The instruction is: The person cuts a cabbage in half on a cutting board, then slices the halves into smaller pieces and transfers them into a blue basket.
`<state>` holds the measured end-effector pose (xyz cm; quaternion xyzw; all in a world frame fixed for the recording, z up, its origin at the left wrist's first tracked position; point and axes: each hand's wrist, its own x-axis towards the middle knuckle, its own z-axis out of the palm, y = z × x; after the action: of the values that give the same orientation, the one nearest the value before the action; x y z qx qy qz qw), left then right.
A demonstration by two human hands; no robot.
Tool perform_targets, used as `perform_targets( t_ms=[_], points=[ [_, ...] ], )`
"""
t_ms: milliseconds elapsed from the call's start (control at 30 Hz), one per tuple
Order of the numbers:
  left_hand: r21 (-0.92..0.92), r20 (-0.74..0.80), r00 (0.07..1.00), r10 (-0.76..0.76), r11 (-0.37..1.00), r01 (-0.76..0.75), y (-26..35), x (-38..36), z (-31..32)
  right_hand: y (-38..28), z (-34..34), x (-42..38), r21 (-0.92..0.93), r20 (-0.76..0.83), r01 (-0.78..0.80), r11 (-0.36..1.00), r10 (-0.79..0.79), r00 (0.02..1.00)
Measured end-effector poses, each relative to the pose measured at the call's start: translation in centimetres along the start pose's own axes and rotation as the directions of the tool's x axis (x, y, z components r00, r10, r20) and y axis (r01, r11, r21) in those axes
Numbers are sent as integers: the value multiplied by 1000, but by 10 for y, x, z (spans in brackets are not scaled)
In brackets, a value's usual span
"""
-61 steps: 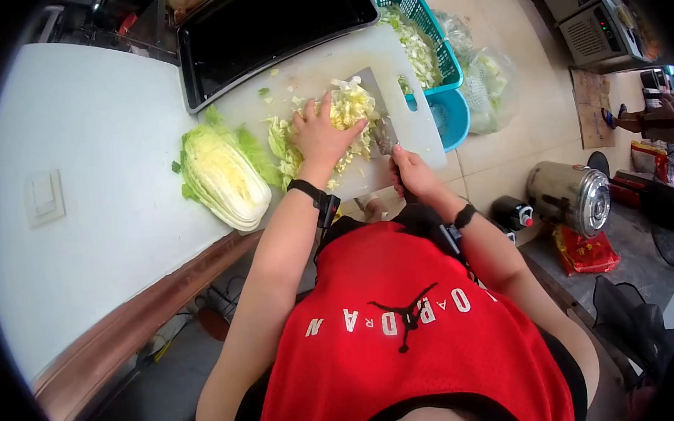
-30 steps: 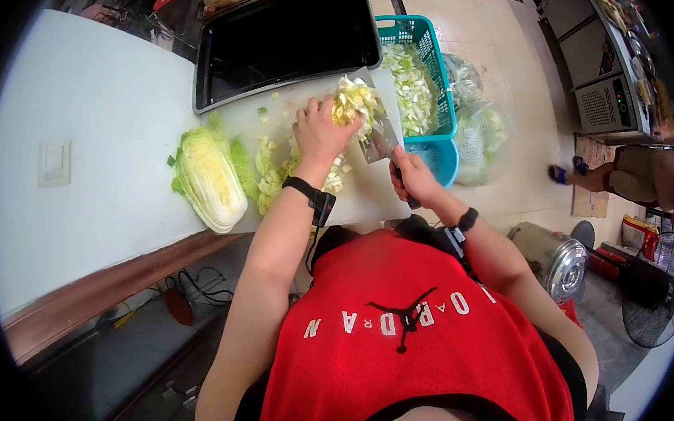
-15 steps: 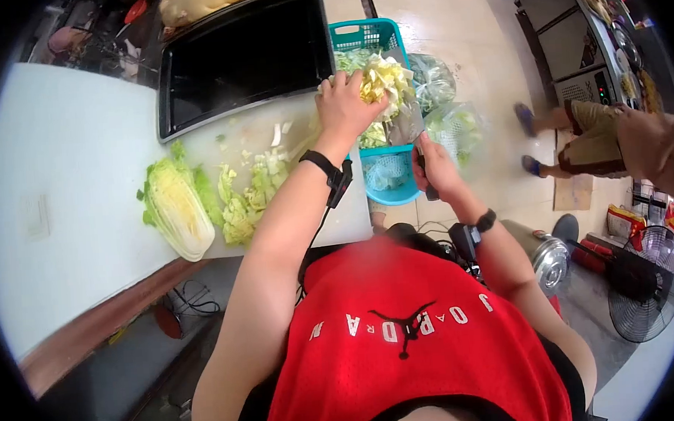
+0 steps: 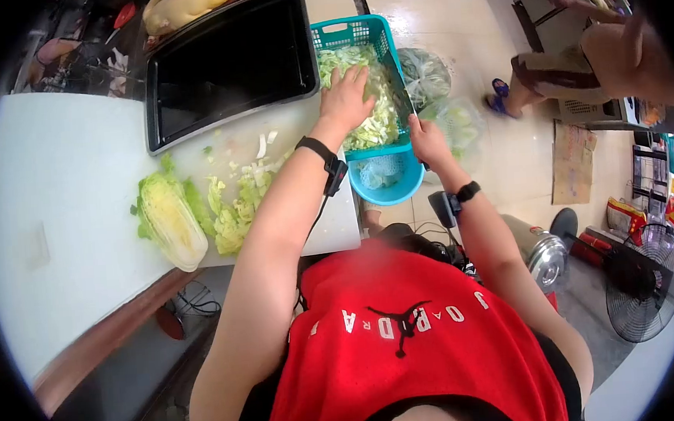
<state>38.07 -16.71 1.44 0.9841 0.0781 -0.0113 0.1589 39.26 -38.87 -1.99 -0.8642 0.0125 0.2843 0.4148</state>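
My left hand [image 4: 348, 100] is over the teal basket [image 4: 380, 152], fingers apart, touching or just above the chopped cabbage [image 4: 378, 119] inside. In my right hand [image 4: 431, 144] is a kitchen knife [image 4: 412, 107], seen nearly edge-on along the basket's right side; most of its handle is hidden by the fingers. On the white cutting board [image 4: 330, 230], left of my left forearm, lie loose cabbage leaves and pieces [image 4: 237, 213]. Beside them rests a halved napa cabbage [image 4: 172, 224], cut face up.
A black tray [image 4: 228, 74] stands behind the board, with a plucked bird [image 4: 183, 10] beyond. Below the basket is a blue basin [image 4: 397, 191]. Plastic bags of greens [image 4: 424, 80] sit on the floor. Another person [image 4: 564, 73] is at the right, near a fan [image 4: 646, 284].
The cabbage bunched between my left hand and the blade is now down in the basket. My left hand has opened, and the knife has turned edge-on. The other person has shifted.
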Motion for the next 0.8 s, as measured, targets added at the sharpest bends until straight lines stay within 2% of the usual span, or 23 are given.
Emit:
perform_targets(
  t_ms=[33,67,100,167,233,300,367,400,467,500,533,567,633,667,733,800],
  points=[
    [-28,68,997,32,999,-30,-8,-2,-2,1,4,2,-35,-29,6,999,-7,1000],
    [-65,-122,989,84,994,-93,-15,-14,-2,2,8,4,-70,-57,12,997,-16,998],
    [-57,-121,990,77,995,-84,-22,-25,-14,9,13,8,-67,-47,18,998,-21,999],
    [-203,-216,974,75,972,-120,-45,-48,-37,26,19,14,-149,-81,103,983,-116,990],
    [-248,-400,917,-1,963,-107,-66,-83,-54,29,19,7,-105,-84,114,988,-123,989],
    [-343,-338,916,-218,934,96,-97,-127,-68,26,16,-6,-63,-83,125,990,-130,988],
    [-271,-444,844,-303,942,196,-126,-175,-78,21,13,-22,-122,-135,228,966,-243,960],
    [-293,-462,809,-364,923,248,-144,-201,-79,27,16,-24,-141,-161,264,954,-286,945],
    [-312,-484,761,-433,897,313,-169,-253,-74,21,12,-41,-131,-91,270,954,-282,955],
    [-325,-477,694,-540,842,431,-177,-279,-69,15,9,-51,-125,-41,267,956,-273,961],
    [-340,-469,613,-636,770,540,-181,-302,-62,10,10,-63,-48,-60,324,945,-326,943],
    [-341,-475,602,-642,765,547,-186,-322,-51,4,10,-73,-50,-50,333,942,-335,941],
    [-260,-481,553,-680,713,651,-188,-356,-34,-8,11,-90,-75,66,345,935,-341,938],
    [-311,-424,544,-724,680,664,-184,-368,-27,-12,14,-96,-78,77,354,932,-348,934],
    [-314,-421,535,-733,671,672,-172,-373,-15,-21,22,-106,-229,164,421,878,-391,906],
    [-349,-348,511,-786,614,708,-164,-373,0,-23,40,-122,-236,184,438,868,-402,897]
  ],
)
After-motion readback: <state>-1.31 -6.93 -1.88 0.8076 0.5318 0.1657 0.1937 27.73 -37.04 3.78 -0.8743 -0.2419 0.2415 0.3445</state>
